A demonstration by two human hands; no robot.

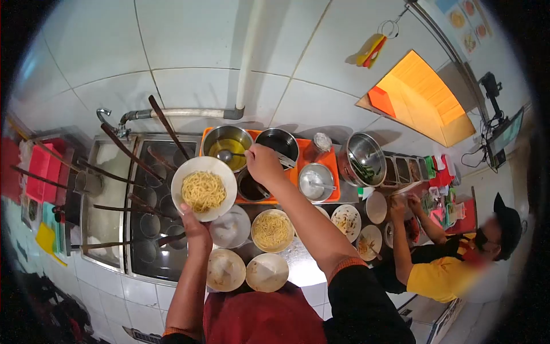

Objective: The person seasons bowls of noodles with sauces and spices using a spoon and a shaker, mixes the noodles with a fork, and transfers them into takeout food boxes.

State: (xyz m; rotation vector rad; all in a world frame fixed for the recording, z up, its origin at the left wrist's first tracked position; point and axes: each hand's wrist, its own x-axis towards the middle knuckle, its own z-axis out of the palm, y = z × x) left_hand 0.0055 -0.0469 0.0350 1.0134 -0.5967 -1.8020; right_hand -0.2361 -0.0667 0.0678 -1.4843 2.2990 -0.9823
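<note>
My left hand [196,230] grips the near rim of a white bowl [230,182], thumb over the edge. Yellow noodles [203,192] lie in it. Closed around a ladle handle, my right hand [264,163] is just right of a metal pot [209,135] of yellow oil. The ladle's round head [224,155] is in that pot. Dark liquid fills a second pot [293,143] behind my right hand, and another dark pot [247,186] is partly hidden below it. A second bowl of noodles [272,231] stands on the counter.
Noodle boiler [163,266] with long-handled strainers sticks out at left. Bowls with seasoning [224,269] stand along the front edge. The pots share an orange tray [342,192], with a white-powder container [316,182] on it. A steel bowl [362,140] and a co-worker [441,278] are at right.
</note>
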